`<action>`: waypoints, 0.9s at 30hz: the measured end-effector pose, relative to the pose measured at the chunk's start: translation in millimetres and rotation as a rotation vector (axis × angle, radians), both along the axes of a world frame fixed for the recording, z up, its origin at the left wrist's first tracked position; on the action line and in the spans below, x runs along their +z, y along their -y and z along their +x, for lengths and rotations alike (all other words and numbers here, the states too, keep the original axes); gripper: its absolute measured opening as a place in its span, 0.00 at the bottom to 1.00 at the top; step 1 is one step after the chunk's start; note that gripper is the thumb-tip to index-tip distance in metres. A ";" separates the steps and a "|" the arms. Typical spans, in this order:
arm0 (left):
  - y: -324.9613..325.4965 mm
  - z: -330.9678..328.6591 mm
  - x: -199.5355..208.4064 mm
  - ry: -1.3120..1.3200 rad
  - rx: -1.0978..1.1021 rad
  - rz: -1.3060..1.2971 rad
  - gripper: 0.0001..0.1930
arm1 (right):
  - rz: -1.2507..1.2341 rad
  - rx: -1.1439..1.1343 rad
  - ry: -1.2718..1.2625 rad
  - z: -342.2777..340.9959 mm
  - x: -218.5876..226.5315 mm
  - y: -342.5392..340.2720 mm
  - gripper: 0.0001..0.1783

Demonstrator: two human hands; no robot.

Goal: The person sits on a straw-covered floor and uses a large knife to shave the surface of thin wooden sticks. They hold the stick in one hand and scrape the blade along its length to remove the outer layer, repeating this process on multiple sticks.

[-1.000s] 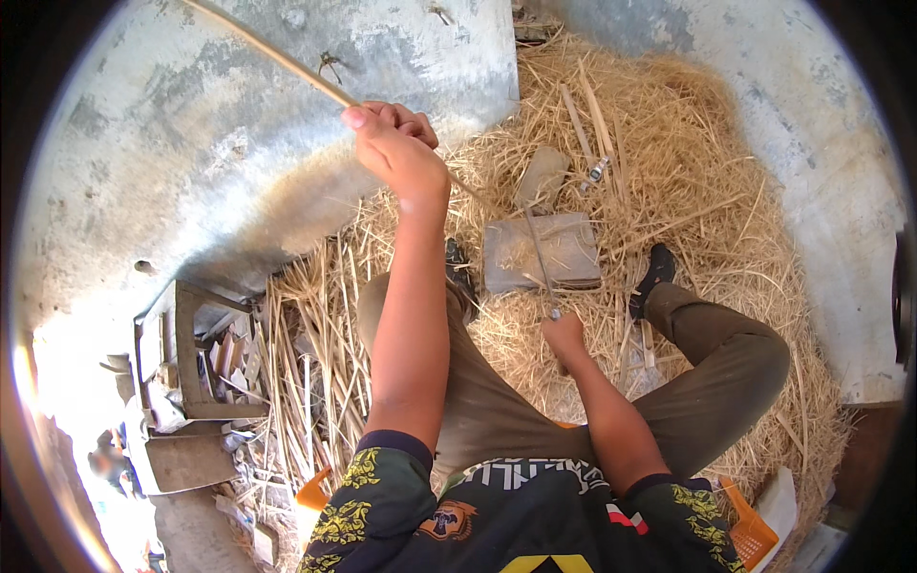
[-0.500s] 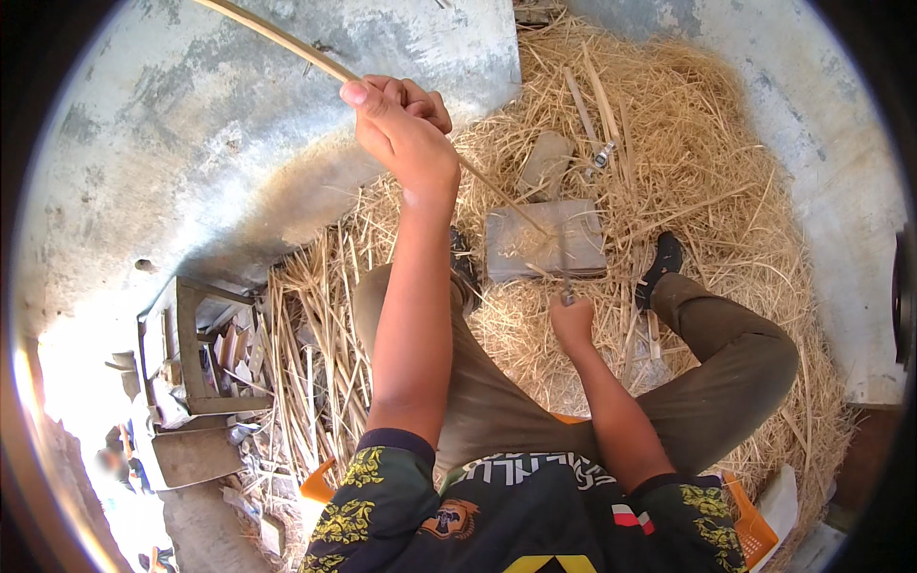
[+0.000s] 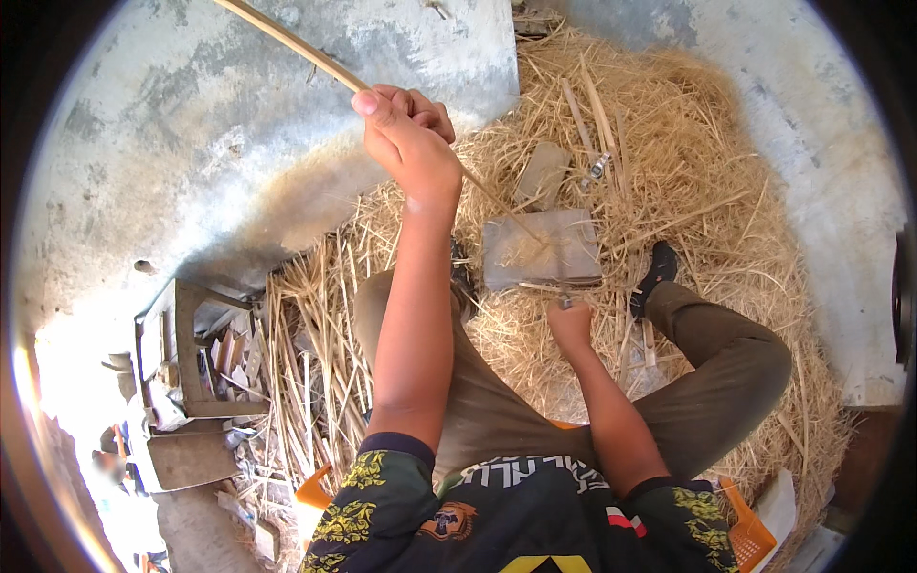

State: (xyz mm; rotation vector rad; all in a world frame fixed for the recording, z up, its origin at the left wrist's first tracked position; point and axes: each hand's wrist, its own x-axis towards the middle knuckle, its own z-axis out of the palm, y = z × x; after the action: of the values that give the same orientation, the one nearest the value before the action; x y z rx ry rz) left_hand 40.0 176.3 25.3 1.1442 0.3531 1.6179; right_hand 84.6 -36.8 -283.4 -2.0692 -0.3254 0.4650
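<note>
My left hand [image 3: 413, 138] is raised at the upper left and closed around a long, thin bamboo strip [image 3: 296, 44]. From that fist the strip slants down to the right, and its lower end reaches over a flat grey-brown block [image 3: 506, 263] between my feet. Low in front of me, my right hand [image 3: 570, 325] is wrapped round the handle of a knife. Its thin blade [image 3: 562, 272] points away from me across the block, close to the strip's lower end. The blade looks faint and blurred, so I cannot tell whether it touches the strip.
Pale shavings [image 3: 688, 115] heap over the floor around the block. A smaller slab [image 3: 543, 175] and a metallic wristwatch-like object [image 3: 598, 167] lie beyond it. Long split strips [image 3: 310, 372] pile at the left, beside a wooden frame [image 3: 191, 353] holding scraps. Walls [image 3: 248, 115] stand close by.
My left hand and the strip have shifted slightly right and down in the view. My right hand keeps its hold on the knife near the block. The whole view has tilted a little.
</note>
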 end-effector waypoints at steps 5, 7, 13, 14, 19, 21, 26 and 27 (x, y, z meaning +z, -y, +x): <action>-1.4 -8.9 -3.3 -0.010 -0.029 0.041 0.34 | -0.237 0.048 -0.085 21.7 2.1 0.8 0.17; 2.2 -8.5 -3.6 -0.022 -0.029 0.048 0.34 | -0.067 0.016 -0.131 26.9 18.7 -6.4 0.17; 3.6 -2.3 -1.1 0.004 -0.032 0.049 0.34 | 0.217 -0.112 -0.078 3.0 8.5 -10.0 0.16; 4.4 0.2 -1.0 0.005 -0.041 0.053 0.33 | 0.062 -0.071 -0.145 0.8 -6.8 -4.6 0.17; 6.8 -3.9 -1.6 -0.022 -0.096 0.075 0.32 | -0.246 -0.021 -0.186 8.7 -10.9 3.5 0.17; 6.8 -7.8 -1.8 -0.016 -0.128 0.072 0.31 | -0.116 -0.029 -0.143 10.4 8.4 -1.3 0.17; 5.3 -6.7 -5.7 0.050 -0.189 0.005 0.30 | 0.130 -0.038 -0.071 9.7 35.5 -13.1 0.18; 4.3 -5.4 -6.3 0.053 -0.203 0.002 0.30 | 0.099 -0.042 -0.090 6.6 30.1 -13.7 0.18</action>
State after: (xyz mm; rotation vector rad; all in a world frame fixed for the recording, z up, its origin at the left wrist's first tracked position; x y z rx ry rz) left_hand 34.5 172.0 18.9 1.0994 0.1940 1.4673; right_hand 91.2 -23.0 -253.2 -1.9490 -0.2464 0.5057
